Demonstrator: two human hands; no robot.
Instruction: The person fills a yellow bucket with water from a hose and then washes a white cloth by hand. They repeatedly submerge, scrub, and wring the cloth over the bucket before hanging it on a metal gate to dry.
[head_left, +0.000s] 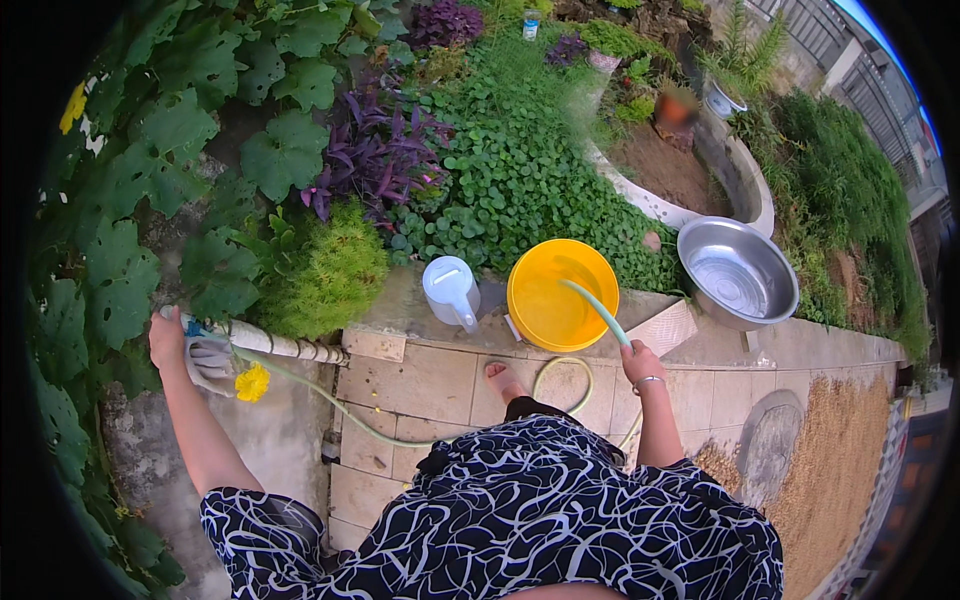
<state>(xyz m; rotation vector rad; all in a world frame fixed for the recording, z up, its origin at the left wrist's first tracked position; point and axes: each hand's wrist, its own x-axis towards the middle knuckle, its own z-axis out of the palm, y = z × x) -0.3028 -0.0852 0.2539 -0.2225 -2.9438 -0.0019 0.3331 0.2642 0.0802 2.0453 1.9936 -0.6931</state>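
Observation:
My left hand (166, 341) is closed around the top end of a white pipe (270, 339), beside a blue fitting (193, 327). What its fingers press on is mostly hidden. A pale grey glove or cloth (210, 365) hangs just below. In my right hand (643, 364) is a light green hose (602, 313), its free end inside a yellow bucket (536, 304). Whether water runs from it I cannot tell. From the pipe the hose trails over the tiles and loops near my foot. Left of the bucket stands a pale plastic pitcher (451, 291) with a lid.
A metal basin (739, 270) sits on the ledge (817, 341) at right, near a tile piece (660, 328). Behind lie ground-cover plants (502, 180) and a curved concrete planter wall (637, 191). Large-leaved vines (172, 142) fill the left. Grain (832, 465) is spread over the paving at right.

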